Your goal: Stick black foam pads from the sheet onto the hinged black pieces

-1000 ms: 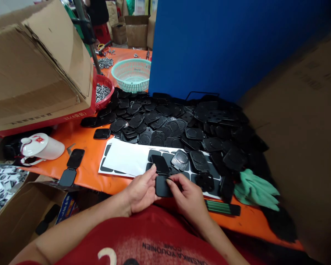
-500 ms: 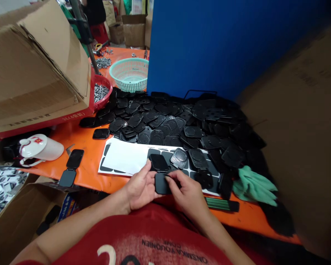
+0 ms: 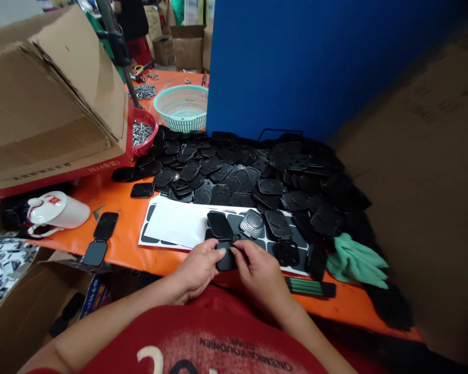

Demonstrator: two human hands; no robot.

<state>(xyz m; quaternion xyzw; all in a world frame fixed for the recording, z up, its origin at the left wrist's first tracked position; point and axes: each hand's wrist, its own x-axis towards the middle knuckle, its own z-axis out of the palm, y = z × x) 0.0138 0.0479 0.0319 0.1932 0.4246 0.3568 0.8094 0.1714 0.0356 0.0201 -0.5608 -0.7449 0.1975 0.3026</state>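
Between my hands is a black hinged plastic piece made of two rounded square plates (image 3: 220, 224). My left hand (image 3: 198, 266) grips the lower plate from the left, its thumb lying on the flat face. My right hand (image 3: 259, 267) pinches that same plate at its upper right edge with thumb and fingers. Beneath the piece lies a sheet of dark rounded-square stickers (image 3: 237, 224), with a white backing paper (image 3: 179, 223) over its left part. A ridged grey piece (image 3: 252, 223) and another black piece (image 3: 278, 224) rest on the sheet.
A big heap of black plates (image 3: 234, 166) covers the table's back. Left are a white lidded mug (image 3: 64, 209), a two-plate black piece (image 3: 100, 239) and a cardboard box (image 3: 54, 98). On the right lie a green glove (image 3: 354, 259) and a green-black strip (image 3: 310, 287). A blue panel (image 3: 296, 67) stands behind.
My left hand has turned from an open palm under the piece to a grip, thumb on the lower plate. The upper plate has tilted and moved slightly left and up.
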